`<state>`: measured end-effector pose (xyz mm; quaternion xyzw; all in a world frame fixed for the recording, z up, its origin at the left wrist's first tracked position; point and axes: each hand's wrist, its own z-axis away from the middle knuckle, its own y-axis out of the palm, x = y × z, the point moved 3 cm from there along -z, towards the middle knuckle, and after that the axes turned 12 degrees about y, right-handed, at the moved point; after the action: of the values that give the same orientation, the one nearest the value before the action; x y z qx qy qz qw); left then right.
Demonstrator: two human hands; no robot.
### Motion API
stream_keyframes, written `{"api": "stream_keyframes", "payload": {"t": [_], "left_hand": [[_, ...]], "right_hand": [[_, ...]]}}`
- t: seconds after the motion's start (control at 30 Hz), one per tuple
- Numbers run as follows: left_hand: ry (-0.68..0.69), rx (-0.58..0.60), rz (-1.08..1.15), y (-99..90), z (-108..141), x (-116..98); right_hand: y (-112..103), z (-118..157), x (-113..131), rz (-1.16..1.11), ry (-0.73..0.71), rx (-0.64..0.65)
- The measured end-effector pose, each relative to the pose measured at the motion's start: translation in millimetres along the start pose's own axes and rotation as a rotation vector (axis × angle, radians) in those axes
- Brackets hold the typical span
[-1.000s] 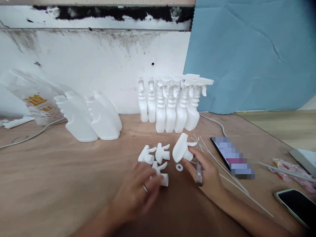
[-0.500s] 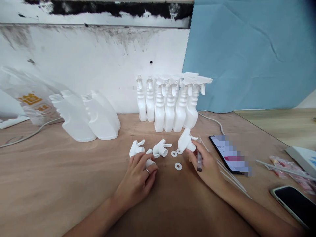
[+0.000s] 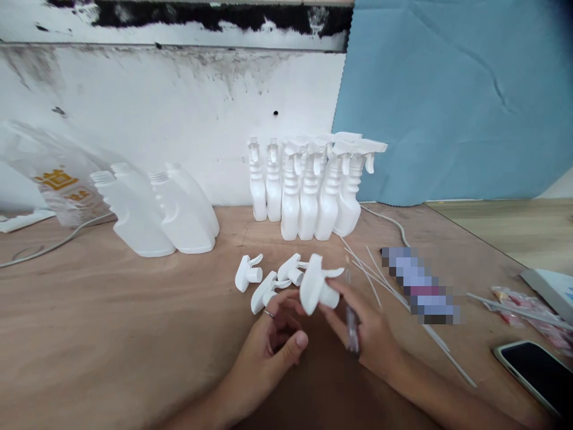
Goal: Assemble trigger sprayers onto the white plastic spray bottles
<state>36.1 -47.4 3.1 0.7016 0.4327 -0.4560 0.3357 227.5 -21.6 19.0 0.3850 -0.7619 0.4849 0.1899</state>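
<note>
A white trigger spray head is pinched in the fingers of my right hand, above the wooden table. A slim translucent brownish stick, its kind unclear, is tucked in the same hand. Close beside the spray head, my left hand is open, thumb apart and fingers curved; its fingertips come near the head, but contact is unclear. Just beyond my left hand lie three more white spray heads: one at left, one nearest and one behind. The small white washers are hidden now.
White spray bottles with trigger heads stand by the wall. Open-necked white bottles stand at left near a clear plastic bag. Thin white tubes, a pixelated phone and a dark-screened phone lie at right.
My right hand has brought its spray head left and nearer to me. My left hand has let go of a spray head on the table and moved right beside the held one.
</note>
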Motion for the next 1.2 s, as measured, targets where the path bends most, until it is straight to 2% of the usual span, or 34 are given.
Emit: {"api": "stream_keyframes", "payload": {"t": [0.1,0.2,0.3,0.4,0.63,1.0,1.2], "left_hand": [[-0.085,-0.074,0.170,-4.1,-6.7,5.7],[-0.214,-0.119,0.227,-8.3,-8.7,6.9],[-0.248,-0.174,0.386,-12.8,-8.6,3.9],[-0.249,-0.179,0.496,-16.1,-9.2,0.1],[-0.270,-0.176,0.448,-16.1,-10.6,0.2],[-0.299,-0.150,0.352,-13.5,-7.5,3.1],[-0.300,-0.118,0.324,-13.1,-6.7,5.6]], "right_hand": [[12.3,10.6,17.3,-0.002,-0.168,0.153],[10.3,13.2,22.7,-0.060,-0.267,0.173],[0.1,14.9,14.0,-0.182,-0.199,0.094],[-7.1,20.2,5.9,-0.237,-0.122,0.067],[-6.2,23.4,28.8,-0.296,-0.357,0.034],[3.1,17.4,29.6,-0.182,-0.393,0.030],[2.7,15.3,34.2,-0.173,-0.498,0.042]]}}
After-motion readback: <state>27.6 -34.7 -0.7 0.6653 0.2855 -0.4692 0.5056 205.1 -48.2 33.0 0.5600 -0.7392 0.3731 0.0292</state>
